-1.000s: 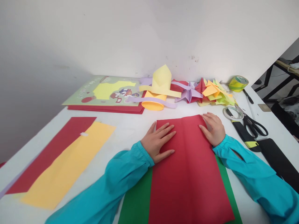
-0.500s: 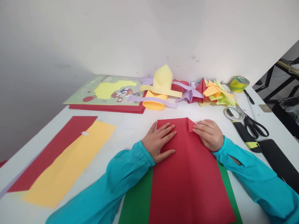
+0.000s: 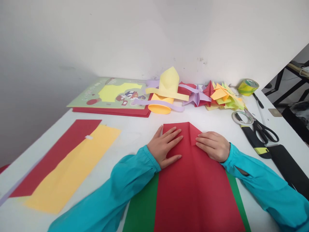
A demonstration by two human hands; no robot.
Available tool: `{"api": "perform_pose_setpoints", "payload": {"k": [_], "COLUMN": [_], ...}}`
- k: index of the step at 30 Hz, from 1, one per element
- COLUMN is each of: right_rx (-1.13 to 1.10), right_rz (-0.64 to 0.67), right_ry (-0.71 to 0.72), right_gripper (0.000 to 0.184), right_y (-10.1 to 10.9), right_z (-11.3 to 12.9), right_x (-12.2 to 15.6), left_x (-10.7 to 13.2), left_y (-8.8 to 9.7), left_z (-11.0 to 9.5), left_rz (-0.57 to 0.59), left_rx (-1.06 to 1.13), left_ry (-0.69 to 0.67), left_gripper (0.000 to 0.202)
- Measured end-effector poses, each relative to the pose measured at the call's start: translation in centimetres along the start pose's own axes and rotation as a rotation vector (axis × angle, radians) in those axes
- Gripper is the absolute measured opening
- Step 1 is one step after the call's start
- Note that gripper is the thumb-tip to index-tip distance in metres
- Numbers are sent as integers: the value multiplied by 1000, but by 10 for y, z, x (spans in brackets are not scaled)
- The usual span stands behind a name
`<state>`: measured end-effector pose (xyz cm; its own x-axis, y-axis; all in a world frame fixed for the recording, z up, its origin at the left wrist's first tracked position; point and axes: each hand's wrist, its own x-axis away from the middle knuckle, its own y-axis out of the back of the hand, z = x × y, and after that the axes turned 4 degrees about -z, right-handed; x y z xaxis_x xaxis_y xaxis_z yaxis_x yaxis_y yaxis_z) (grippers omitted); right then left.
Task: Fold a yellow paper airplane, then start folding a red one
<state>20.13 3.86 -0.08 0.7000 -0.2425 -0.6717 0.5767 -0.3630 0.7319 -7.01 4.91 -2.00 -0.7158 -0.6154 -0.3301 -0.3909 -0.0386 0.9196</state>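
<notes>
A red paper sheet (image 3: 193, 187) lies on a green sheet (image 3: 142, 209) on the white table in front of me. My left hand (image 3: 165, 146) rests flat on its top left part, fingers spread. The sheet's top right corner is folded in toward the centre crease, and my right hand (image 3: 212, 145) presses that flap down with its fingers held together and flat. Both arms wear teal sleeves.
Red and yellow paper strips (image 3: 65, 161) lie at the left. A craft book (image 3: 111, 95) on red sheets sits at the back, beside folded paper shapes (image 3: 193, 93). A tape roll (image 3: 247, 86), a clear tape ring (image 3: 242, 117), scissors (image 3: 262, 130) and a black case (image 3: 288, 166) are at the right.
My right hand has folded the red sheet's top right corner inward and slid left with it onto the flap. My left hand has stayed put.
</notes>
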Motion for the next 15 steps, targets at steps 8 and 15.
{"api": "perform_pose_setpoints", "payload": {"k": [8, 15], "right_rx": [5, 37], "right_rz": [16, -17], "right_ry": [-35, -84], "right_gripper": [26, 30], "right_y": [-3, -4], "right_z": [0, 1], "right_x": [4, 5], "left_x": [0, -18], "left_y": [1, 4], "left_z": [-1, -11], "left_rz": [-7, -91], "left_rx": [-34, -84], "left_ry": [-13, -68], "left_gripper": [61, 50]}}
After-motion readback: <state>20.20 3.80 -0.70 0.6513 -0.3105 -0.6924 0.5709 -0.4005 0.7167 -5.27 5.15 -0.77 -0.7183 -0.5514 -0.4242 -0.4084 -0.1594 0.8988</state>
